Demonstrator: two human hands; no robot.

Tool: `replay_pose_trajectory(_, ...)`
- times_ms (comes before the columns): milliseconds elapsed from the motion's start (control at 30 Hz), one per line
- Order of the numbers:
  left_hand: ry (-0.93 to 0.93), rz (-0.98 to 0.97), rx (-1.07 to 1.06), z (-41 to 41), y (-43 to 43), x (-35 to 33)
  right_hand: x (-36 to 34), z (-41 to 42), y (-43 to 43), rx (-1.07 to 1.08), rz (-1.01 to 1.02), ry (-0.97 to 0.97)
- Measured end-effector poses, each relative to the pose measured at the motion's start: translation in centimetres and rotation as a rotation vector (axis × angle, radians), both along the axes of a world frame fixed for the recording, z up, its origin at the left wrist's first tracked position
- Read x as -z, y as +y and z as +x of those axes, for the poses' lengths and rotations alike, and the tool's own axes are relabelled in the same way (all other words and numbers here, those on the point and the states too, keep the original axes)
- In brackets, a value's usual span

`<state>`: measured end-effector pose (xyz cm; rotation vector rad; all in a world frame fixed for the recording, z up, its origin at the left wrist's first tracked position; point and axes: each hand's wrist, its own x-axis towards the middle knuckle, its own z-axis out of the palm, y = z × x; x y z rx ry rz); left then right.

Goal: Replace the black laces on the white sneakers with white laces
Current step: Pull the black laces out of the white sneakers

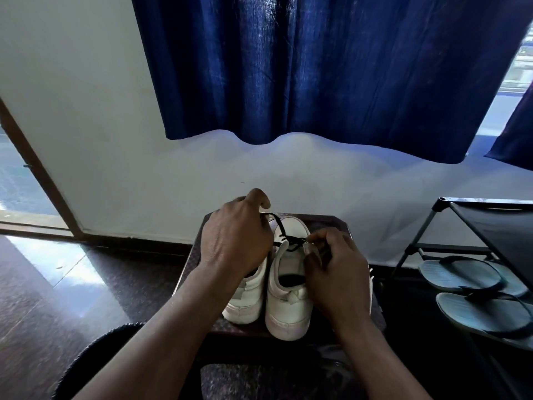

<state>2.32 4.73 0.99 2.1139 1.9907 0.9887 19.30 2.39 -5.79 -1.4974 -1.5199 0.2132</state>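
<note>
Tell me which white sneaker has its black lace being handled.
The right sneaker: the left hand and right hand pinch the black lace across its front. The left sneaker sits partly hidden under the left hand.

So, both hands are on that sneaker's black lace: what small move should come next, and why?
Probably the left hand draws its lifted strand clear of the eyelet while the right hand steadies the crossing. Both hands pinch the black lace, and it is still threaded across the sneaker.

white sneakers (pixel 288 287) of smooth leather-like material, thin black lace (pixel 284 235) of cloth, glossy dark stone floor (pixel 57 284), blue cloth curtain (pixel 317 67)
</note>
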Motion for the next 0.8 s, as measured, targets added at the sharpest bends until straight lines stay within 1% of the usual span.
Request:
replay_pose_trajectory(67,-0.031,-0.03,-0.003,-0.5,0.2,0.2,-0.2,0.1,0.1,-0.047,-0.004,0.011)
replay_pose_trajectory(200,0.019,-0.077,-0.018,-0.7,-0.3,0.7,-0.4,0.4,0.2,-0.106,-0.029,-0.003)
replay_pose_trajectory(333,-0.085,0.097,0.069,-0.4,-0.9,0.5,-1.1,0.6,-0.1,-0.127,-0.029,-0.018)
replay_pose_trajectory(367,-0.088,0.12,0.101,-0.2,-1.0,0.6,-1.3,0.6,-0.3,-0.113,-0.039,-0.012)
replay_pose_trajectory(433,-0.088,0.097,0.153,0.2,-1.3,0.9,-1.6,0.4,-0.5,-0.07,-0.032,-0.048)
replay_pose_trajectory(467,-0.06,0.072,0.159,0.4,-1.5,1.1,-1.8,0.2,-0.5,-0.056,-0.024,-0.08)
replay_pose_trajectory(533,0.105,0.028,0.135,0.8,-2.0,1.3,-2.1,-0.1,-0.5,-0.065,-0.048,-0.109)
replay_pose_trajectory(567,0.191,0.001,0.123,0.9,-2.3,1.4,-2.3,-0.2,-0.5,-0.086,-0.083,-0.118)
replay_pose_trajectory(633,0.291,-0.031,0.1,1.0,-2.8,1.5,-2.4,-0.1,-0.4,-0.139,-0.182,-0.143)
replay_pose_trajectory(700,0.319,0.013,0.098,0.8,-3.1,1.7,-2.4,0.1,-0.2,-0.157,-0.264,-0.155)
replay_pose_trajectory(800,0.264,0.13,0.11,0.7,-4.0,2.4,-2.3,0.1,-0.1,-0.148,-0.29,-0.165)
